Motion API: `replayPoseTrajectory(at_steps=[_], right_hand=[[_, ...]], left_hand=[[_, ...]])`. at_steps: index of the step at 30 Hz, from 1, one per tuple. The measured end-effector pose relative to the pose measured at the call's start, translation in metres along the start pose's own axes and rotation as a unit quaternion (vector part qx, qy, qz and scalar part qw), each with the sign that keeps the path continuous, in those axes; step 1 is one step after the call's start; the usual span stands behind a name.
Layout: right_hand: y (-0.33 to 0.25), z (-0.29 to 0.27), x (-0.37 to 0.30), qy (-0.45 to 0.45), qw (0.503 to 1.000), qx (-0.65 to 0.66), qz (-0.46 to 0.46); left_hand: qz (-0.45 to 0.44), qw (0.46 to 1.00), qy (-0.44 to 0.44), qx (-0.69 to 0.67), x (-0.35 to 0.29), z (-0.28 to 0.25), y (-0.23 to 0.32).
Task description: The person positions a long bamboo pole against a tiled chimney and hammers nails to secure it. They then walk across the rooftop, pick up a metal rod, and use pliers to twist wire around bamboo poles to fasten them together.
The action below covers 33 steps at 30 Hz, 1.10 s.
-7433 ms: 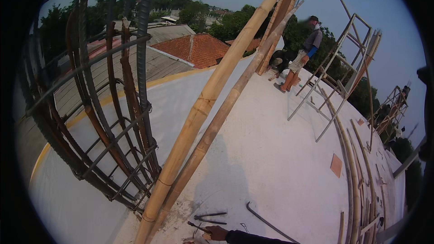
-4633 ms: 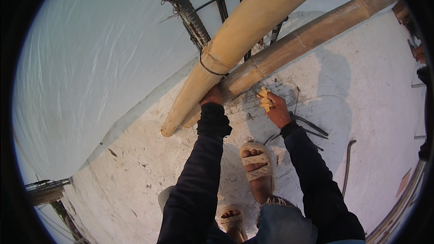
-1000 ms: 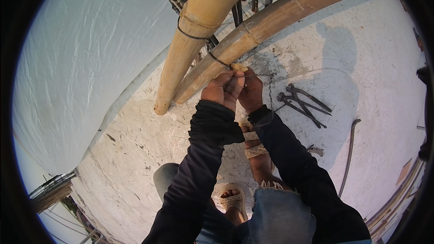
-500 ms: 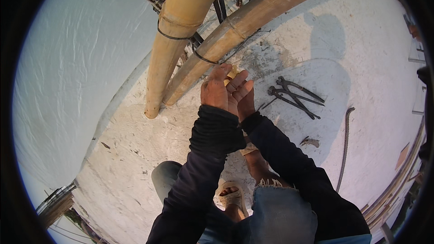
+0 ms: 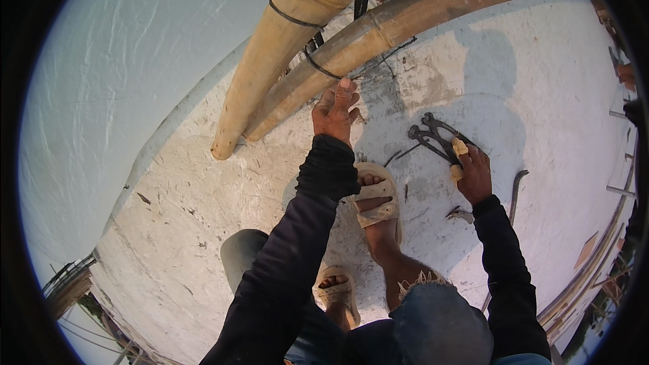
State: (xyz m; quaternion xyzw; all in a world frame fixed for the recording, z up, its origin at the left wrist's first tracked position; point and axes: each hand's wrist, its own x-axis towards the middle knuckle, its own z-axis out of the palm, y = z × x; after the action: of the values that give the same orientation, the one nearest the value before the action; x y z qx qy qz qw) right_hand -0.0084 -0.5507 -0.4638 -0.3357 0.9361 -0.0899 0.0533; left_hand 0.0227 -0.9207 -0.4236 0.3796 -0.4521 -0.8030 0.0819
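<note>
A dark tie wire [image 5: 322,66] loops around the lower bamboo pole [image 5: 365,34], with its loose end stretched to the right over the pale floor. My left hand [image 5: 334,111] is closed at this wire, thumb and curled fingers pinching beside the pole. To the right, two dark metal pincers [image 5: 433,136] lie side by side on the floor. My right hand [image 5: 475,174], with yellow wrapping on its fingers, has thumb and forefinger around the handles of the pincers. They still rest on the floor, and the hand hides the handle ends.
A thicker upright bamboo pole [image 5: 263,61], also bound with wire, leans beside the lower one. Dark steel bars [image 5: 362,3] stand behind them. White sheeting [image 5: 135,61] covers the left. A bent rod [image 5: 517,192] lies right of my hand; my sandalled foot [image 5: 378,203] is between my arms.
My right hand has left the wire beside my left hand and moved right and down to the pincers. My left hand stays at the wire. The view has shifted slightly.
</note>
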Motion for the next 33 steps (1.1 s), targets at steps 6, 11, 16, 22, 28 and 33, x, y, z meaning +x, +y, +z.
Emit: replayPoseTrajectory(at_steps=[6,11,16,22,28,33], right_hand=[[0.007,0.000,-0.001,-0.034,0.998,-0.004,-0.048],[-0.014,-0.022,-0.004,-0.100,0.994,-0.029,-0.020],[-0.048,-0.024,-0.005,-0.071,0.986,0.135,0.059],[-0.075,-0.040,0.017,-0.299,0.712,0.557,0.305],[-0.123,-0.054,0.039,-0.223,0.836,0.480,0.148],[-0.152,-0.059,0.065,-0.082,0.965,0.247,0.035]], left_hand=[[-0.015,0.999,0.026,-0.035,-0.004,0.004,0.006],[0.036,0.996,0.080,0.013,0.002,0.005,0.005],[0.037,0.957,0.149,0.245,0.013,0.009,0.003],[0.068,0.991,0.108,0.033,-0.009,0.007,-0.001],[-0.068,0.994,0.045,0.071,-0.052,-0.008,-0.014],[-0.156,0.983,-0.069,0.070,-0.067,0.006,-0.020]])
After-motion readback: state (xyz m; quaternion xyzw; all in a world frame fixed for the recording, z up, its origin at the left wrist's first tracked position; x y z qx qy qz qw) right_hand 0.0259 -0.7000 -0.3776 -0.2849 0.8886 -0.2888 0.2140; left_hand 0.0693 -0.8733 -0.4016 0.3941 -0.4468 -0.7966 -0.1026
